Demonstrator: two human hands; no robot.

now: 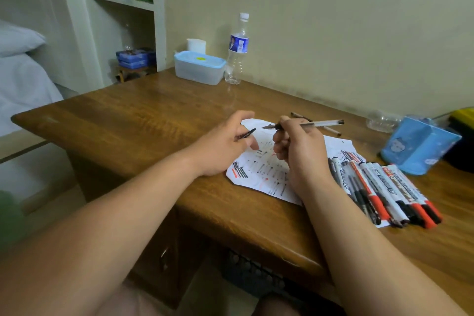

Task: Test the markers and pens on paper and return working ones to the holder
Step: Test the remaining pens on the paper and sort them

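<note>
My right hand (pixel 297 151) grips a clear-barrelled pen (pixel 323 124) above the white paper (pixel 259 169), its uncapped tip pointing left. My left hand (pixel 225 146) pinches the pen's black cap (pixel 246 133) just left of that tip. The paper lies on the wooden desk (pixel 143 120) and is covered with black and red test strokes. A row of several markers and pens (pixel 384 192) lies to the right of the paper. The blue pen holder (pixel 418 146) stands at the right, near the wall.
A lidded plastic box (pixel 198 67) and a water bottle (pixel 236 51) stand at the back of the desk. Two loose pens (pixel 333 131) lie behind the paper. A crumpled clear bottle (pixel 382 120) lies beside the holder. A bed (pixel 23 79) is at the left.
</note>
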